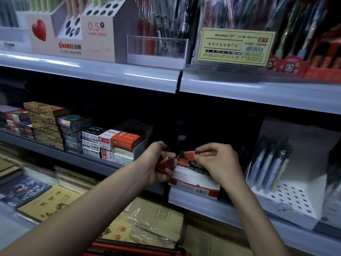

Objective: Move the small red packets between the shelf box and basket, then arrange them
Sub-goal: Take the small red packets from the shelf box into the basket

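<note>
A white and red shelf box (193, 182) stands on the middle shelf, open at the top, with small red packets (181, 161) inside. My right hand (217, 163) pinches one small red packet (191, 155) just above the box. My left hand (158, 163), left of the box, grips several small red packets (165, 162) in its fingers. A red basket rim (136, 249) shows at the bottom edge, below my arms.
Stacked pen refill boxes (114, 143) sit left of the shelf box. A white pen display with holes (284, 182) stands to the right. Notebooks and booklets (49, 200) lie on the lowest shelf. The upper shelf (129, 72) overhangs with pen stands.
</note>
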`<move>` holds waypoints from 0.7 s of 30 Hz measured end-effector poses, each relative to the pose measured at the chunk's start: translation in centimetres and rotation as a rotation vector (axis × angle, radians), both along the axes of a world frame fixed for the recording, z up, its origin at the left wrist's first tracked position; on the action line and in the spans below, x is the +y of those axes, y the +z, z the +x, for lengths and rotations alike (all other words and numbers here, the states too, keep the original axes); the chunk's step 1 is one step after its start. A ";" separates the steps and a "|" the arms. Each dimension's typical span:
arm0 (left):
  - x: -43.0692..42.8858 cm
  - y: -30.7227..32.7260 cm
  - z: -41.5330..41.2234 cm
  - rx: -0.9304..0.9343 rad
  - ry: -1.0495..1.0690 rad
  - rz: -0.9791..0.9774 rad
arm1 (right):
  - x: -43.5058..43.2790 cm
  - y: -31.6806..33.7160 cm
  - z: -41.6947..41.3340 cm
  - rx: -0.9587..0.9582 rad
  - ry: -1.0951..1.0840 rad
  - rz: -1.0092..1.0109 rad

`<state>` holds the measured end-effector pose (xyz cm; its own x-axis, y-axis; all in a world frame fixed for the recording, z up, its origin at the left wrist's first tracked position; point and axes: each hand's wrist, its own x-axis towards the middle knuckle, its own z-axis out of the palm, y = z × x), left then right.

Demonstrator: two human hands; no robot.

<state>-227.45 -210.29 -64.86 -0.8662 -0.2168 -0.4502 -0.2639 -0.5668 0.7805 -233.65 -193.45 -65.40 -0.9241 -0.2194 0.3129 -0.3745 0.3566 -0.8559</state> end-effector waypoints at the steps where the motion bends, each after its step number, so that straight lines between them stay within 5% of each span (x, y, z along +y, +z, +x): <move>1: -0.4 0.2 0.3 0.002 0.011 0.029 | -0.2 -0.2 0.0 0.080 -0.025 0.106; 6: -2.3 1.0 1.7 0.079 0.001 0.118 | -1.8 -1.5 0.3 0.267 0.004 0.456; 15: -3.5 0.4 2.0 0.064 -0.007 0.172 | -3.5 -3.6 -0.3 0.313 0.106 0.638; 18: -2.8 0.4 2.3 0.076 -0.085 0.084 | -3.1 -2.3 0.4 0.308 0.048 0.409; 21: -1.9 0.5 2.5 0.134 -0.169 -0.045 | -2.8 -0.2 1.7 0.003 0.206 -0.018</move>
<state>-224.99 -212.23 -64.34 -0.9434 -0.0802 -0.3217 -0.2444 -0.4871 0.8384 -231.97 -196.25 -65.60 -0.8595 -0.3980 0.3208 -0.4400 0.2568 -0.8605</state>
